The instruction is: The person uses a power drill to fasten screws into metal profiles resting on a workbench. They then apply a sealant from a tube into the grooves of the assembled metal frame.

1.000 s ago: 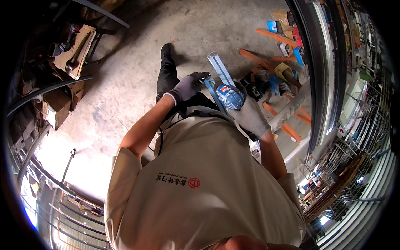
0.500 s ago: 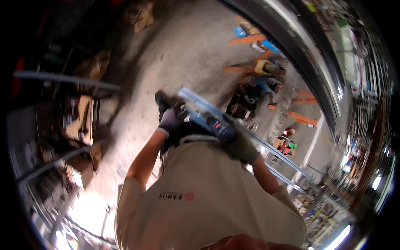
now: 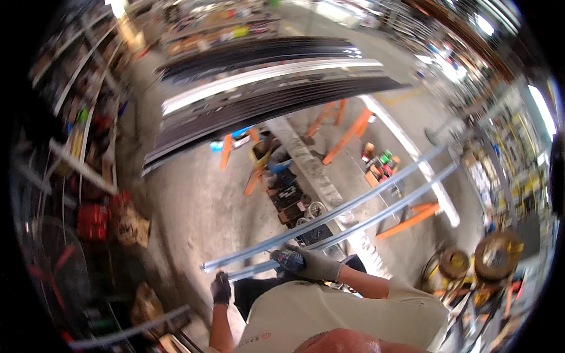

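Two long grey metal rails, the far rail [image 3: 318,222] and the near rail [image 3: 353,228], slant across in front of me from lower left to upper right. My right hand [image 3: 318,263], in a grey glove, is wrapped round a dark blue power drill [image 3: 288,259], which overlaps the near rail. My left hand [image 3: 221,289], in a dark glove, is closed beside the left ends of the rails. Its fingertips are at the near rail's end; blur hides what they pinch, if anything.
Beyond the rails, dark long profiles [image 3: 282,97] lie across orange trestles [image 3: 350,138]. Under them, a white beam [image 3: 303,159] and several bins [image 3: 285,188] stand on the floor. Shelving [image 3: 88,112] lines the left; coiled rolls [image 3: 499,255] sit at the right.
My view has swung to the right and up, so the dark profiles and trestles now lie ahead. Both hands appear lower in view; the drill stays in my right hand.
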`<act>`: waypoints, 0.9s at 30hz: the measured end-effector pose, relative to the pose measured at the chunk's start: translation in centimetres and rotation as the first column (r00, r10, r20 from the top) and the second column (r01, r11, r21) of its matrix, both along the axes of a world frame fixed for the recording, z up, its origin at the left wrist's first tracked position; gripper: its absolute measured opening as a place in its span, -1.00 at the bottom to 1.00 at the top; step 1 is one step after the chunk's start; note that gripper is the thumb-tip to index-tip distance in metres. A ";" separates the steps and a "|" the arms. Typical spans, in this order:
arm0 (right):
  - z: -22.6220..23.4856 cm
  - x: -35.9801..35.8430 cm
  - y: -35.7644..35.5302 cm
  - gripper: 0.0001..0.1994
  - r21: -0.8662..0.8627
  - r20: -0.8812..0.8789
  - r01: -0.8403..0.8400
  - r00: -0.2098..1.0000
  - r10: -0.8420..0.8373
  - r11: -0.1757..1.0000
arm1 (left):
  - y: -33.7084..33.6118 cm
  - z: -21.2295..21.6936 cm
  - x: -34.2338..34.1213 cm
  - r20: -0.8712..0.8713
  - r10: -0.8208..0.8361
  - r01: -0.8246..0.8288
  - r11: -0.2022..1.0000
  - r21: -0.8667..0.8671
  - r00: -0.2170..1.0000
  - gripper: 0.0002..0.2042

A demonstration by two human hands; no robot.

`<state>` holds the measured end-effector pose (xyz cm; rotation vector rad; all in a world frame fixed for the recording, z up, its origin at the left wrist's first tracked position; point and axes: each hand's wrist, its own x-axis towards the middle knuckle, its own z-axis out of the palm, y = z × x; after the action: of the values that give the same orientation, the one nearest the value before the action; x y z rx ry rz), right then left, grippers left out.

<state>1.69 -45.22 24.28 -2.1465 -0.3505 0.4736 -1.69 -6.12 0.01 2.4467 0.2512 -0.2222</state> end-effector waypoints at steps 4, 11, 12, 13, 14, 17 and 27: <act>2.1 -4.4 -1.4 -0.21 -0.085 -0.006 0.233 0.972 -0.234 0.969 | 1.8 -7.6 0.8 -0.038 0.022 -0.031 0.962 -0.273 0.999 -0.70; 2.5 -16.6 3.1 -0.35 0.170 -0.062 0.720 0.690 -0.722 0.673 | 4.0 -6.7 2.4 -0.175 -0.165 -0.009 0.702 -0.713 0.971 -0.64; 0.8 -18.9 3.5 -0.36 0.230 -0.083 0.769 0.626 -0.775 0.596 | 3.4 -5.2 2.4 -0.164 -0.230 0.068 0.752 -0.655 0.959 -0.64; -0.5 -20.9 4.2 -0.38 0.291 -0.115 0.807 0.563 -0.819 0.514 | 3.1 -3.5 2.6 -0.158 -0.288 0.145 0.797 -0.587 0.945 -0.65; -0.7 -22.5 4.7 -0.39 0.262 -0.182 0.859 0.492 -0.851 0.440 | 3.4 -3.0 2.5 -0.202 -0.303 0.113 0.767 -0.631 0.931 -0.68; 1.7 -27.3 6.7 -0.54 0.243 -0.261 0.957 0.220 -0.940 0.156 | 3.0 -1.8 1.8 -0.089 -0.447 0.320 0.752 -0.576 0.890 -0.71; 1.2 -43.0 6.6 -0.71 0.584 -0.653 0.549 -0.121 -0.748 -0.598 | 4.1 -1.8 -6.7 -0.024 -0.439 0.371 0.787 -0.494 0.898 -0.64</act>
<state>-41.30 -38.61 25.49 -0.6150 0.9628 -0.8762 -8.36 -2.01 -1.82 1.9576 -0.2605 -0.5739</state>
